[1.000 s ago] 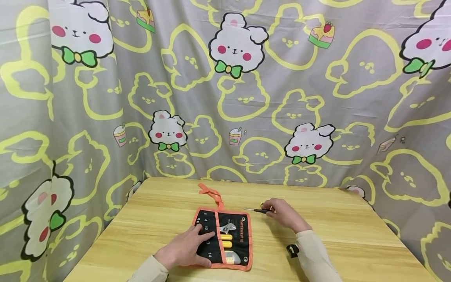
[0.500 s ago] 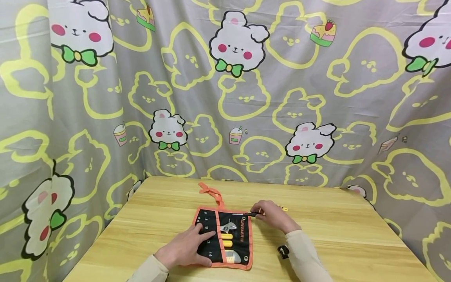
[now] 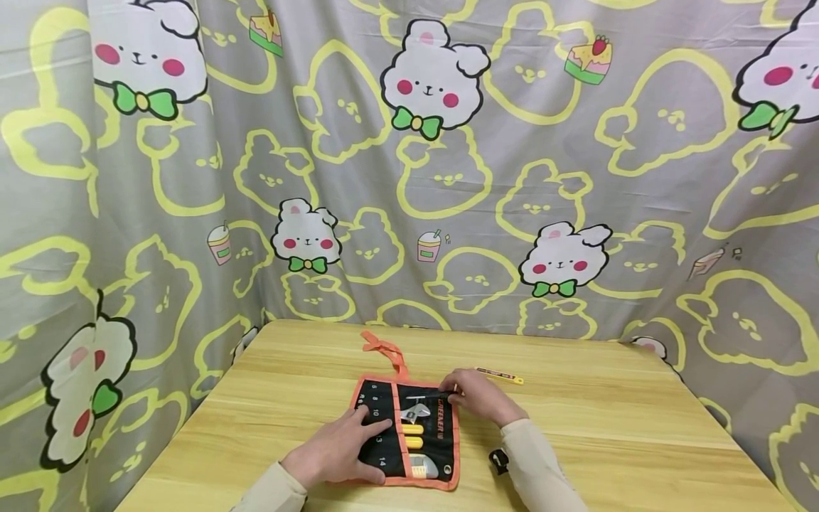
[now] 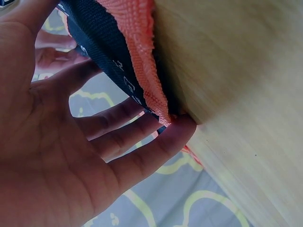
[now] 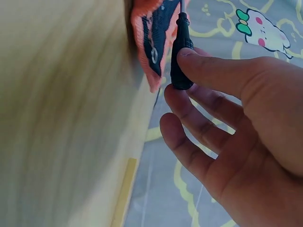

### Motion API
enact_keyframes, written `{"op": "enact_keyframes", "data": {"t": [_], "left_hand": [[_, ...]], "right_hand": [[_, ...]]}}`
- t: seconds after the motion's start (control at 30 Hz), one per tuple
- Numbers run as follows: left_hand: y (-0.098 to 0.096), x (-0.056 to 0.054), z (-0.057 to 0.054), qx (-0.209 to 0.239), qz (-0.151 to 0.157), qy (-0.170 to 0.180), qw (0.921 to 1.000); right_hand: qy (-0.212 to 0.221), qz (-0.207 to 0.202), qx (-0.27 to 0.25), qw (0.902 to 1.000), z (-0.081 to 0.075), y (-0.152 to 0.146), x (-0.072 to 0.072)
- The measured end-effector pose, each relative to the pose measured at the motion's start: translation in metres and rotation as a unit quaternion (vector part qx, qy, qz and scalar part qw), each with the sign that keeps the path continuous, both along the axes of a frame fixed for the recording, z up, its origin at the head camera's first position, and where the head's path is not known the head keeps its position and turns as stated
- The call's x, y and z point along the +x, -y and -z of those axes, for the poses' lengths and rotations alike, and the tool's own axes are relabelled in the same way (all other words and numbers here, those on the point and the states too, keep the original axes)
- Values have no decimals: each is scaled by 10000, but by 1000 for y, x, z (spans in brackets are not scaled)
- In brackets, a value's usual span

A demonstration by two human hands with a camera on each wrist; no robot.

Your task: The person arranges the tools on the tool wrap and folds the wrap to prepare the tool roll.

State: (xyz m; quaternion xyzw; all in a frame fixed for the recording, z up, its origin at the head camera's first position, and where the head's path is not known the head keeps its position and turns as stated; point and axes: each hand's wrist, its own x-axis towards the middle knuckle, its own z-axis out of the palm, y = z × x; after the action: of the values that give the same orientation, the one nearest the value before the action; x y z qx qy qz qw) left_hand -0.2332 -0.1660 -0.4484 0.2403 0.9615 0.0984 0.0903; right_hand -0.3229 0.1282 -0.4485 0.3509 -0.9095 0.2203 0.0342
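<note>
A black tool pouch [image 3: 387,398] with orange edging lies spread on the table. My left hand [image 3: 342,444] rests on its left part with the fingers spread. In the left wrist view, the fingertips touch the orange edge [image 4: 144,71]. At the pouch's upper right, my right hand [image 3: 480,397] pinches a screwdriver [image 5: 181,71] by its black handle, between thumb and fingers. The metal shaft [image 3: 416,397] points left toward the pockets, above the adjustable wrench [image 3: 417,413]. Below the wrench, two yellow handles [image 3: 412,429] and a grey rounded tool end [image 3: 424,467] stick out of the pockets.
A slim yellow stick [image 3: 500,375] with dark print lies on the wooden table [image 3: 608,419], behind my right hand. An orange tie strap [image 3: 387,350] trails from the pouch's back edge. A patterned curtain [image 3: 358,178] hangs behind the table.
My right hand has moved left and slightly nearer with the screwdriver, from beside the pouch to over its upper right corner. The yellow stick has come into fuller view. The left hand stays put.
</note>
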Motion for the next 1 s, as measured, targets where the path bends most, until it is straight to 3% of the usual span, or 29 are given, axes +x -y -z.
{"op": "enact_keyframes", "data": {"t": [0.77,1.0], "left_hand": [[0,0,0,-22,26,-61,10000],[-1,0,1,-70,41,-115,9999]], "right_hand": [[-63,12,143,9999,13,16,3],[253,128,-65,9996,12,15,2]]}}
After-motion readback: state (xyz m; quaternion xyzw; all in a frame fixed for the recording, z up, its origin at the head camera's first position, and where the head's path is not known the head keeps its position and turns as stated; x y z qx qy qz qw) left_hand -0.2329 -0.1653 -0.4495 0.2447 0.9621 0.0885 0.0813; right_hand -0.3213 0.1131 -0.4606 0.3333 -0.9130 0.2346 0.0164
